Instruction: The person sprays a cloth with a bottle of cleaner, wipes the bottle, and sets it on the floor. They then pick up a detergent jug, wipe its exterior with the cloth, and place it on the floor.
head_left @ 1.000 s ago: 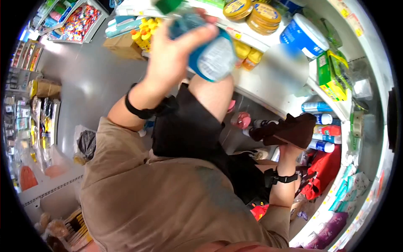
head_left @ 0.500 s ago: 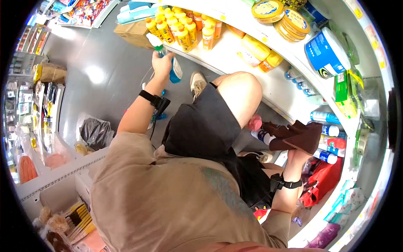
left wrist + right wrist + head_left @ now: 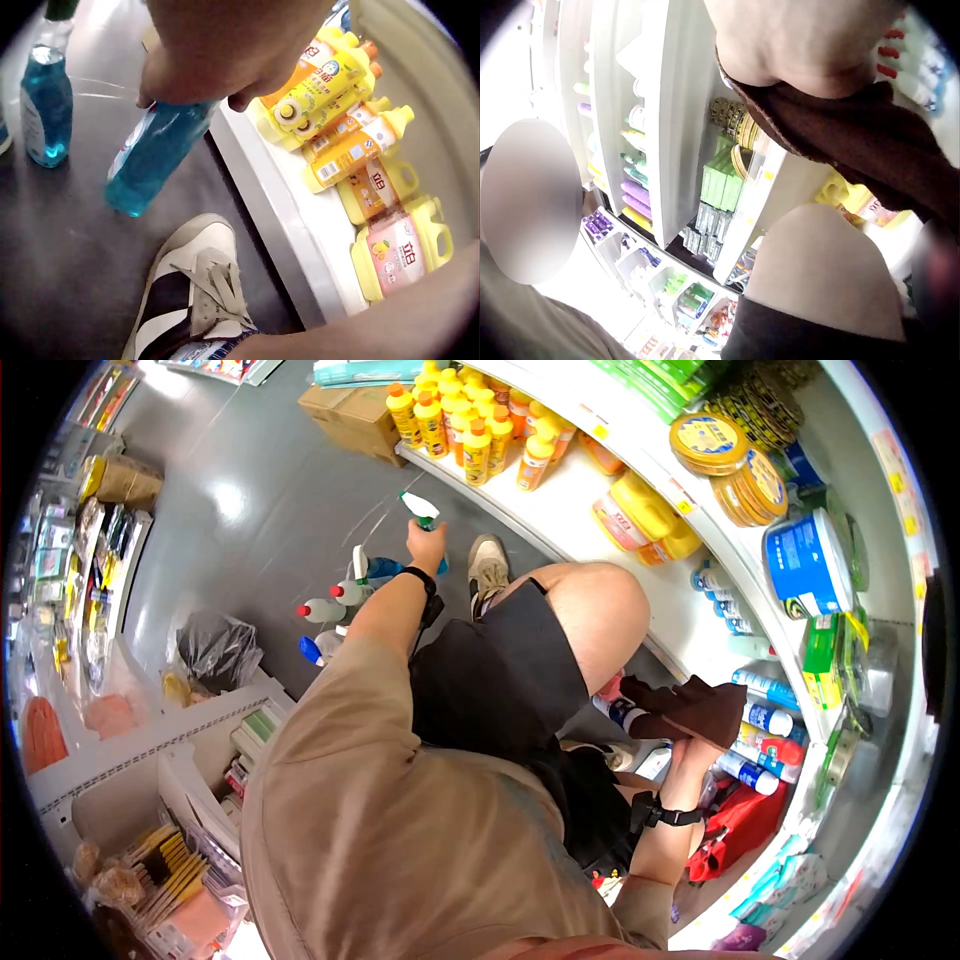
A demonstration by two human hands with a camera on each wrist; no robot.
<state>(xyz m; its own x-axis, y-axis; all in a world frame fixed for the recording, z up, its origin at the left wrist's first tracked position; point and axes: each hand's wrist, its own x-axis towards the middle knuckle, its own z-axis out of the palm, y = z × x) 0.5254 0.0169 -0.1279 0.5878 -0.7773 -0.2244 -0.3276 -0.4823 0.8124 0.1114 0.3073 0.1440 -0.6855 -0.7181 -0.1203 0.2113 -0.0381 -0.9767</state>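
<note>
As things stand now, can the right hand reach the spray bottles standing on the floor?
Probably not. The right hand grips a brown cloth on the shelf side, and the raised knee lies between it and the spray bottles, which stand beyond the left hand.

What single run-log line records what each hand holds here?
left hand: grips blue spray bottle above floor | right hand: holds brown cloth | nearby: yellow bottles on shelf, spray bottles on floor

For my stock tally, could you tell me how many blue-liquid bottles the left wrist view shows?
2: a tilted bottle gripped by the left hand; an upright bottle on the floor nearby. Others may be out of frame.
</note>
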